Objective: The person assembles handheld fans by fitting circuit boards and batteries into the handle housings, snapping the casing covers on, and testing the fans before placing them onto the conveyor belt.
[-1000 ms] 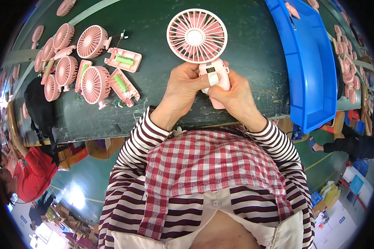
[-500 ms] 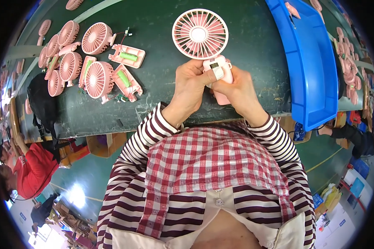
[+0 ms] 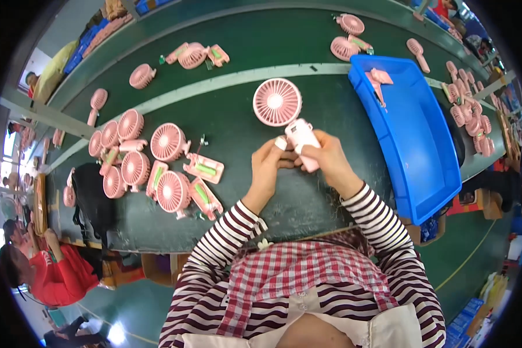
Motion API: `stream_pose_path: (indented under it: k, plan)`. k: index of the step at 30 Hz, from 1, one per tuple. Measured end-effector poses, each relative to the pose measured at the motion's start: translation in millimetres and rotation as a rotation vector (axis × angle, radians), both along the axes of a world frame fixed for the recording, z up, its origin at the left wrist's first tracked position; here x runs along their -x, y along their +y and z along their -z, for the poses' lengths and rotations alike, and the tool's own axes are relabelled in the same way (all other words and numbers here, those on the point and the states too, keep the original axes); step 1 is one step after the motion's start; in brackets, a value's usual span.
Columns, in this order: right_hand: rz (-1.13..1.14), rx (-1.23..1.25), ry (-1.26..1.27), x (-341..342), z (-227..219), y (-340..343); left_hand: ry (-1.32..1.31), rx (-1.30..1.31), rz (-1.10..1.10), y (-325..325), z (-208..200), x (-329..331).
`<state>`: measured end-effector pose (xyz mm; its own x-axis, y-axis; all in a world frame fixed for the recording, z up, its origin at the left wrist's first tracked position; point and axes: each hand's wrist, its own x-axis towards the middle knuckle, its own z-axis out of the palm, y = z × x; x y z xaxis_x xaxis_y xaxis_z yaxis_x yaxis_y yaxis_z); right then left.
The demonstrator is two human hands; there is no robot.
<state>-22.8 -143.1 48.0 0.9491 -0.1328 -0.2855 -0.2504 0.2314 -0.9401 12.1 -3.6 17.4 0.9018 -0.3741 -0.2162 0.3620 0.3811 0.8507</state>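
The pink handheld fan is in front of the person, just above the table as far as can be judged, its round head pointing away and its handle slanting back toward the body. The right hand pinches the handle from the right, thumb laid across its face; the left hand is curled at the handle's lower left side, its white-wrapped thumb raised, and whether those fingers grip or merely touch cannot be told. To handle it well, the right hand should probably bear the weight with a light, steady pinch, leaving the small dark window near the top of the handle uncovered, while the left hand presses only gently, so that the shell is not squeezed out of line. The table is dark green, scuffed toward the near edge and crossed by a pale strip. On the left lie more pink fans and opened handle shells with green cylinders, beside a black bag; on the right sits a blue tray with a pink piece at its far end. Beyond the left edge, a co-worker in red sits over the green floor
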Motion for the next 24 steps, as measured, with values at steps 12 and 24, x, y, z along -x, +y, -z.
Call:
stream_pose_path:
  k: [12,24]
  plan:
    - [0.384,1.601,-0.264,-243,31,-96,-0.76,-0.547,-0.04,-8,18,0]
    - [-0.256,1.474,-0.667,-372,16,79,-0.731,-0.519,-0.126,-9,15,-3]
